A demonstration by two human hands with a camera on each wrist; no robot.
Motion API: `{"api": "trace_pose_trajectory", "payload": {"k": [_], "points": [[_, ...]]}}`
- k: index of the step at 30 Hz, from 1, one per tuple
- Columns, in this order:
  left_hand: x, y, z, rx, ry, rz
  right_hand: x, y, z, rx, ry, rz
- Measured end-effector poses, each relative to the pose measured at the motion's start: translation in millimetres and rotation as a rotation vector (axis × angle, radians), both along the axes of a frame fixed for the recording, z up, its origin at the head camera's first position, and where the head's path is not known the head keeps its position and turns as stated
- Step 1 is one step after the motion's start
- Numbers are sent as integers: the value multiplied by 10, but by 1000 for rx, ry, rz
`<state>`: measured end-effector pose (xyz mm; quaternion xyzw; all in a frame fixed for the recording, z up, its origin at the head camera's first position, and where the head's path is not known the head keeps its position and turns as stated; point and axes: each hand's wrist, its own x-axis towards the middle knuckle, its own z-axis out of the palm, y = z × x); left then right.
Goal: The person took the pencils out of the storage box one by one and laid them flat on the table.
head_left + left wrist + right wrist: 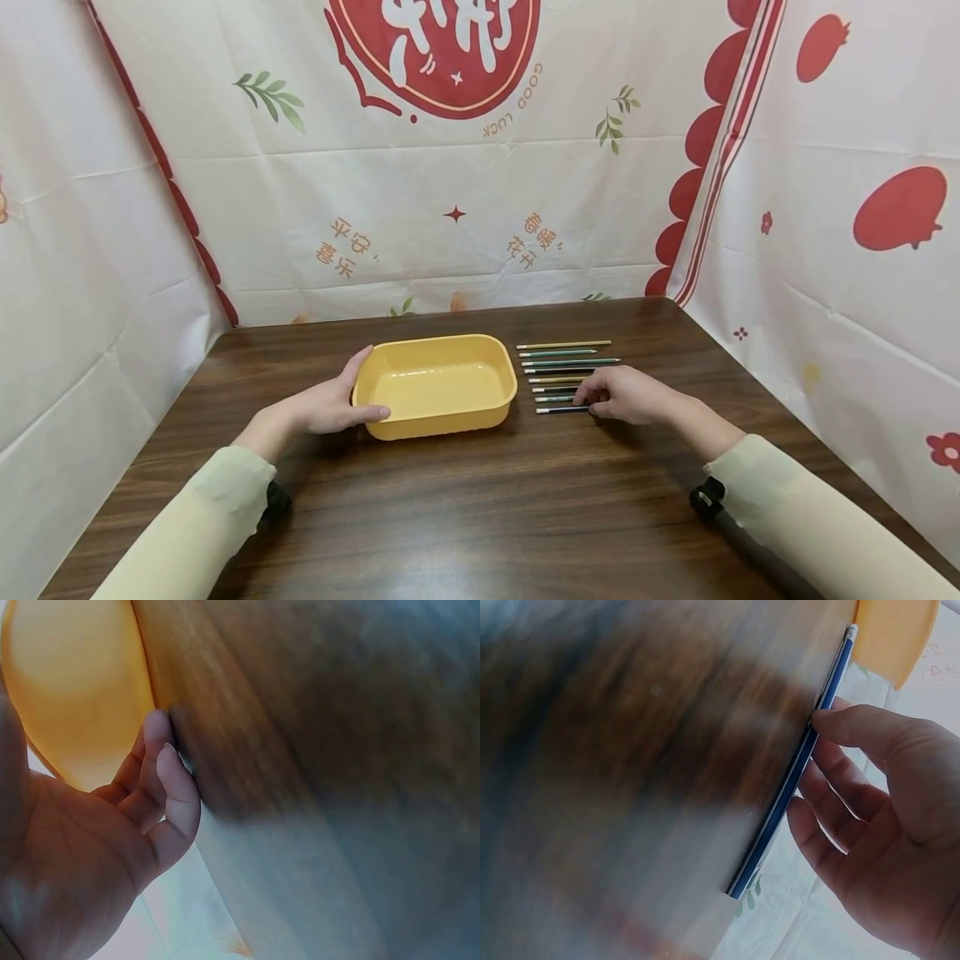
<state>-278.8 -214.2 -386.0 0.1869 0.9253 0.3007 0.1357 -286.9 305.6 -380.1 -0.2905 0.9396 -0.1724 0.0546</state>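
Note:
A yellow plastic tub (435, 426), rectangular with rounded corners, stands upright on the table. My left hand (330, 406) holds its left end, the thumb lying over the near rim and the fingers along the outer wall. In the left wrist view, the curled fingers (180, 780) are low beside the tub (82, 682), close to the tabletop. To the tub's right, several pencils lie in a row. My right hand (626, 394) is at the nearest one, a dark blue pencil (780, 799) with a white eraser end, its thumb and fingers on either side of it.
Beyond the blue pencil lie yellow (564, 344), green (573, 362) and dark pencils, eraser ends toward the tub. The brown wooden table (480, 508) ends at a printed white cloth (450, 183), which hangs behind and on both sides.

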Motion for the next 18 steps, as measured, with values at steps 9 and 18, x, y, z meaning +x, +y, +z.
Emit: {"api": "trace_pose_trajectory", "payload": {"k": [9, 18], "points": [[14, -4, 19, -29, 31, -4, -2, 23, -2, 6, 11, 5], [51, -3, 39, -28, -12, -16, -7, 14, -30, 17, 21, 10]]}}
